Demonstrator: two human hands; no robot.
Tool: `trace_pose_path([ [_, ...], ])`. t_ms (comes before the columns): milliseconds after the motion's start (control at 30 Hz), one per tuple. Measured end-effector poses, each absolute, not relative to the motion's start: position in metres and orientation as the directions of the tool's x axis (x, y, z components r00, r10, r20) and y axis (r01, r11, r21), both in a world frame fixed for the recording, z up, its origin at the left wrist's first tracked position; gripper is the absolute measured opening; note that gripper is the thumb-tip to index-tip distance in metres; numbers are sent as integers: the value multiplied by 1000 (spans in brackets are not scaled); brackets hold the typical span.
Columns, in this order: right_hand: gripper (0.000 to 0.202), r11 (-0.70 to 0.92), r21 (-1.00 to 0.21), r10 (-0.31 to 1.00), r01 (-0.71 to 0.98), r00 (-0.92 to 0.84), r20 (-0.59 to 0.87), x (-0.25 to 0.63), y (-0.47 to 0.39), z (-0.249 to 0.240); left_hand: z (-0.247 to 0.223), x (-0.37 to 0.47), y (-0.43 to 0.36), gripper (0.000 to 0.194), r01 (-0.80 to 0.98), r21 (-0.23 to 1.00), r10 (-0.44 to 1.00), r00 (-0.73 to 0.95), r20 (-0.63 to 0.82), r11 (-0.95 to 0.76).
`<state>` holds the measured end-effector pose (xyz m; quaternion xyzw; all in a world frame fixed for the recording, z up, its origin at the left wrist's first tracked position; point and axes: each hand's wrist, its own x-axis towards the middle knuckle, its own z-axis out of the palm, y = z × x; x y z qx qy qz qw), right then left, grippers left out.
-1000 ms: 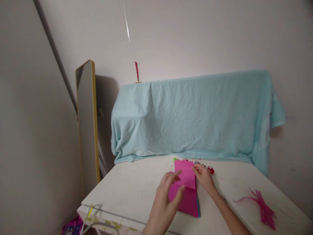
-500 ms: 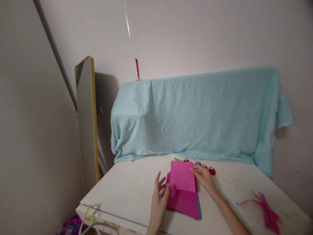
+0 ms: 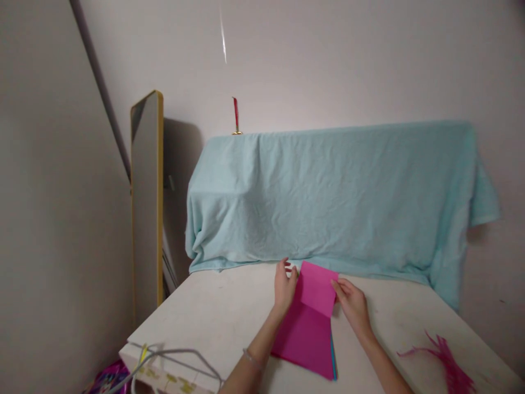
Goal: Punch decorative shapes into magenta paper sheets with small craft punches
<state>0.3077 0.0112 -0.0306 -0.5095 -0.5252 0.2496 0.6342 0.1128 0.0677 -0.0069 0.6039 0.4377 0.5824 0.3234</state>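
A bright pink sheet [image 3: 318, 289] is raised at a tilt over a stack of darker magenta paper [image 3: 305, 337], whose right side shows a thin blue edge. My right hand [image 3: 353, 304] pinches the pink sheet at its right edge, thumb on the front. Beside the sheet's left edge, my left hand [image 3: 286, 287] has its fingers apart and curved, with nothing gripped between them. The lower part of the stack lies on the white tabletop [image 3: 229, 312].
Shredded magenta strips [image 3: 454, 366] lie at the table's right. A light blue cloth [image 3: 328, 191] drapes over something along the back. A grey cable [image 3: 180, 351] loops over the front left edge. A gold-framed mirror [image 3: 146, 208] leans at the left.
My left hand has moved up and right, to the pink sheet's upper left. The pink sheet has shifted right and turned clockwise with my right hand. The small red and purple pieces behind it no longer show.
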Motion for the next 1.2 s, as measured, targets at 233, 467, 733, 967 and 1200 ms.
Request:
trace_pose_path([
  [233,38,343,-888,837,305,330,437,305,11,-33,-11,110,57,37,117,859,866,24,499,-498],
  [467,46,332,-902,817,277,394,421,311,12,-32,-23,112,62,38,96,865,870,22,492,-492],
  [733,46,258,-965,827,54,504,249,318,13,-33,-28,109,73,61,-245,948,977,18,215,-204],
  [967,43,234,-962,817,-137,565,118,313,6,-24,-18,112,66,62,-381,922,967,200,161,-74],
  [1200,43,255,-940,847,-224,521,106,310,9,-24,-25,117,65,56,-311,946,919,339,202,-93],
])
